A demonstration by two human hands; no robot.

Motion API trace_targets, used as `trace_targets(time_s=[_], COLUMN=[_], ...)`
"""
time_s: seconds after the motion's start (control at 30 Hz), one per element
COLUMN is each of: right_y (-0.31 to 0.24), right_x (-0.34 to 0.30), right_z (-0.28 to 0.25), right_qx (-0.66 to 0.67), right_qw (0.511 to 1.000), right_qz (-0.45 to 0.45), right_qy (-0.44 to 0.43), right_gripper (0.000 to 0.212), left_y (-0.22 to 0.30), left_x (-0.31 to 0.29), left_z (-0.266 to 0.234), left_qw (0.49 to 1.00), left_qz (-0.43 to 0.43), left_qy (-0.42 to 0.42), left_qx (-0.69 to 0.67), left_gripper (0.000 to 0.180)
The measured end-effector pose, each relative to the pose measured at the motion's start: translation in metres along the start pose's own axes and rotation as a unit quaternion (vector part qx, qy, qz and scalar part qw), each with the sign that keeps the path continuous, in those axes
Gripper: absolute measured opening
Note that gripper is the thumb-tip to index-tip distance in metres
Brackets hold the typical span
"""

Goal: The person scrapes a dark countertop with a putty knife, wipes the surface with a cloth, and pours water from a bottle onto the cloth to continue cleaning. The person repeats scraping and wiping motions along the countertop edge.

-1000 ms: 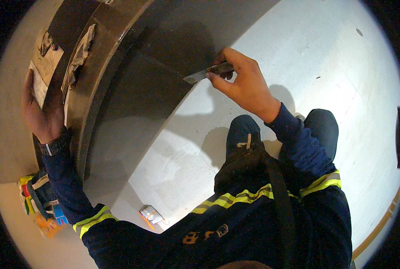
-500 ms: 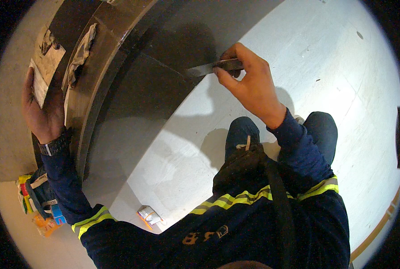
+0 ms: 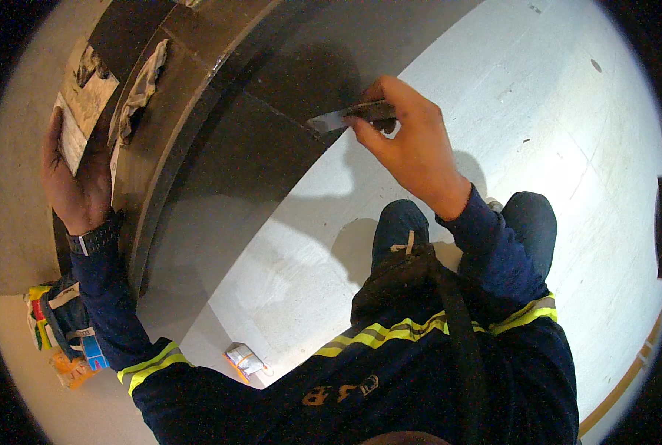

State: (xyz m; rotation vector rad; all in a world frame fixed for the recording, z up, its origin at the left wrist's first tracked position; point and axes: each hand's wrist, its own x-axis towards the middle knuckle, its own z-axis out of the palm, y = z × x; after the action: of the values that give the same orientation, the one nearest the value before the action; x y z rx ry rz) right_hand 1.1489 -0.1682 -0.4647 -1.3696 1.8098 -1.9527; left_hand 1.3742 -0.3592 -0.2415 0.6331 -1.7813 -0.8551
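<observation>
Scraper (image 3: 331,121), comprising a thin, flat metal blade with a slanted tip and a darker, soiled handle, is located over the border between a dark slab (image 3: 264,159) and a pale floor (image 3: 494,89). It is held in the right hand (image 3: 414,141), thumb and fingers pinched together around the handle close to the blade, which points left toward a fine, pale joint line in the slab. Contact between blade and slab cannot be determined from this angle. Slab surface reads smooth and dull; floor is matt, lightly scuffed and strongly lit. Left hand (image 3: 79,185) grips a thin, angular board (image 3: 94,93), its thumb laid along one edge and its other fingers largely hidden. Board is whitish at the lower end, tan and smeared above, carrying a dark, uneven lump of material (image 3: 88,65) near the top. Just to the right, a crumpled, stained grey cloth (image 3: 142,93) lies lengthwise on a brown, smooth-faced ledge (image 3: 171,96). A small white packet with an orange edge (image 3: 246,361) sits low in view; a multicoloured bag (image 3: 63,319) stands beside the left forearm, its contents indistinct.
</observation>
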Motion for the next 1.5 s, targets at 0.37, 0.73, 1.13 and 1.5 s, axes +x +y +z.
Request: trace_targets(time_s=[0.37, 0.73, 1.13, 1.5], right_y=[0.007, -0.004, -0.009, -0.004], right_x=[0.021, 0.023, -0.019, -0.009], right_z=[0.001, 0.004, 0.002, 0.007], right_qx=[-0.025, -0.012, 0.0, -0.046], right_qw=[0.997, 0.995, 1.0, 0.997], right_qz=[-0.074, -0.096, -0.004, -0.047], right_qy=[0.001, -0.008, -0.023, 0.045], right_gripper=[0.026, 0.024, 0.021, 0.02], left_y=[-0.01, -0.009, -0.004, -0.007], left_x=[0.006, 0.011, 0.001, -0.001], left_z=[-0.012, -0.02, -0.003, -0.011], left_qw=[0.999, 0.992, 0.999, 0.999], left_qz=[0.019, -0.045, -0.027, 0.021], left_qy=[-0.039, -0.058, -0.012, -0.024], left_qx=[0.03, -0.104, -0.028, 0.024], left_gripper=[0.042, 0.048, 0.041, 0.04])
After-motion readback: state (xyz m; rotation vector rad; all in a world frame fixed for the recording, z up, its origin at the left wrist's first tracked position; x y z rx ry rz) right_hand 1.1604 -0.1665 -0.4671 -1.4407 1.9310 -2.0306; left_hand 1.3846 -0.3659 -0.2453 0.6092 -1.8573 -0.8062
